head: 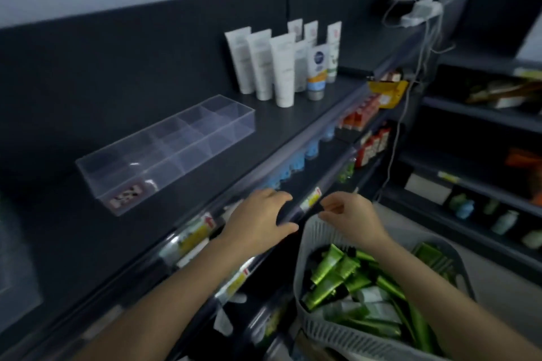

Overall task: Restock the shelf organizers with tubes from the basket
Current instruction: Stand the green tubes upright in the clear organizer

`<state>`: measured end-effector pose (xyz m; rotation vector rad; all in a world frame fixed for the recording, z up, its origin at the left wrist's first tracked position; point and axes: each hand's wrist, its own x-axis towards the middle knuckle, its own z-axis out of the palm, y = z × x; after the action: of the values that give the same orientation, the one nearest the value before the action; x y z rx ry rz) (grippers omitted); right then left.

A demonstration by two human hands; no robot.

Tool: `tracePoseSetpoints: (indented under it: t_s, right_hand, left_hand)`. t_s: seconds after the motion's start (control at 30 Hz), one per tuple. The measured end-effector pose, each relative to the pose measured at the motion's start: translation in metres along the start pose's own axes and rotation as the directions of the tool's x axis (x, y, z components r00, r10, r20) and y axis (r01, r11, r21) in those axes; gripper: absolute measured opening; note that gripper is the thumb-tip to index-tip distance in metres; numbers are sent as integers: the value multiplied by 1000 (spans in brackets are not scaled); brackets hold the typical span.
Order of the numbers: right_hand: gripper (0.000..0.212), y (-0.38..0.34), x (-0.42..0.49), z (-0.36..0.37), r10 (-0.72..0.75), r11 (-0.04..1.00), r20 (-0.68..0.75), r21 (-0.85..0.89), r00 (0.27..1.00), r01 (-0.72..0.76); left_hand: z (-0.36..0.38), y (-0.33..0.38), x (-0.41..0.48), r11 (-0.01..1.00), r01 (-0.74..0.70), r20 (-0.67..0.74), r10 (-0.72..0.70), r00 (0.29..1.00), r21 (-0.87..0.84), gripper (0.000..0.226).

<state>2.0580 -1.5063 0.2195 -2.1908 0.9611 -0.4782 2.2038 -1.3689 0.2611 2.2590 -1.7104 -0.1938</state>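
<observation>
A grey slotted basket at lower right is full of green tubes and some pale ones. A clear plastic organizer with several empty compartments lies on the dark top shelf, upper left of both hands. My left hand hovers with fingers spread in front of the shelf edge, holding nothing. My right hand is over the basket's far rim, fingers loosely curled and apart, nothing in it.
Several white tubes stand upright on the top shelf, right of the organizer. Lower shelves hold blue, red and green products behind price-tag rails. A power strip with cables sits top right. More shelving stands at right.
</observation>
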Motion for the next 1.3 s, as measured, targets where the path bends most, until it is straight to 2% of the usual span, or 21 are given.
tracePoseSetpoints:
  t_s: [0.13, 0.37, 0.53, 0.6, 0.7, 0.8, 0.83, 0.93, 1.03, 1.1, 1.17, 1.27, 1.3]
  right_hand:
    - [12, 71, -12, -15, 151, 987, -8, -54, 989, -151]
    - [16, 178, -34, -12, 392, 918, 87, -97, 916, -384]
    - [6, 218, -42, 3, 450, 893, 169, -104, 877, -438]
    - [13, 238, -40, 10, 455, 889, 183, -135, 871, -437]
    - [11, 257, -35, 15, 500, 861, 211, -226, 840, -455]
    - [32, 274, -31, 29, 533, 839, 236, -271, 812, -472]
    - [33, 277, -30, 36, 541, 835, 246, -275, 804, -478]
    - [12, 274, -24, 55, 522, 850, 301, -269, 798, -454]
    - [20, 270, -18, 75, 503, 864, 351, -207, 790, -458]
    - [14, 269, -15, 86, 491, 871, 354, -194, 796, -451]
    - [12, 268, -11, 94, 486, 874, 360, -198, 796, -444]
    - [18, 267, -7, 100, 493, 870, 351, -176, 796, -461]
    - [21, 267, -6, 100, 495, 868, 347, -167, 797, -467]
  left_hand:
    - [49, 21, 27, 997, -4, 153, 15, 988, -72, 57]
    - [133, 35, 66, 984, 113, 342, -59, 938, -141, 48]
    - [190, 22, 83, 968, 225, 472, -147, 869, -114, 34]
    - [217, 14, 92, 961, 264, 502, -188, 844, -84, 31]
    - [246, 5, 103, 951, 303, 517, -228, 825, -64, 29]
    - [271, -4, 112, 944, 329, 531, -258, 807, -42, 26]
    - [278, -6, 115, 939, 342, 532, -270, 802, -39, 23]
    - [303, -13, 123, 923, 380, 556, -288, 780, -56, 23]
    - [321, -13, 128, 891, 446, 592, -312, 743, -90, 40]
    - [332, -14, 130, 868, 480, 602, -320, 732, -122, 44]
    - [342, -17, 129, 872, 476, 566, -337, 752, -112, 37]
    - [344, -18, 126, 898, 437, 515, -347, 784, -61, 8]
    - [342, -18, 125, 899, 434, 501, -346, 794, -66, 14]
